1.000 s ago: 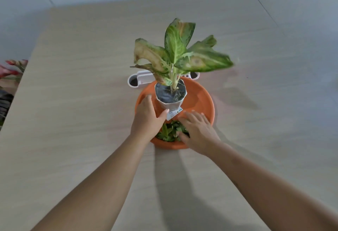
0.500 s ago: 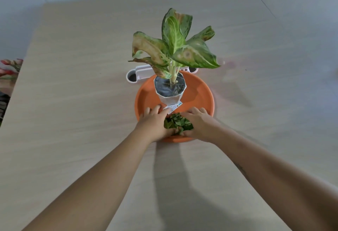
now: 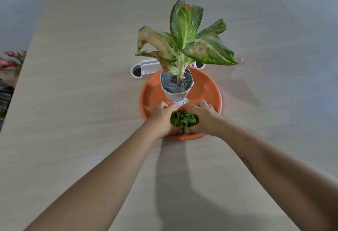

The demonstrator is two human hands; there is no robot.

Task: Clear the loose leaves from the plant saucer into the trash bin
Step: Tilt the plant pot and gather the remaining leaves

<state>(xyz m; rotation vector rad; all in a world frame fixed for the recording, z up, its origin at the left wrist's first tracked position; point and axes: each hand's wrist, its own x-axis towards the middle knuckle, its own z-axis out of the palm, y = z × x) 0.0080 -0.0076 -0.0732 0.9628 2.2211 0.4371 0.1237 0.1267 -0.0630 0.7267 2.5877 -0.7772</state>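
Observation:
An orange round saucer (image 3: 206, 91) sits mid-table and holds a white faceted pot (image 3: 176, 86) with a green and yellow leafy plant (image 3: 184, 42). A heap of small loose green leaves (image 3: 183, 120) lies at the saucer's near rim. My left hand (image 3: 161, 119) cups the heap from the left and my right hand (image 3: 204, 119) cups it from the right, both pressed against the leaves with fingers curled around them. The trash bin is not in view.
A white plastic tray (image 3: 144, 68) with round holes lies just behind the saucer. Red and green foliage (image 3: 11, 62) shows past the table's left edge. The pale wooden table (image 3: 82, 84) stretches around the saucer.
Both hands have closed in from either side of the pot's base and gathered the scattered leaves into one tight heap between them at the saucer's near rim.

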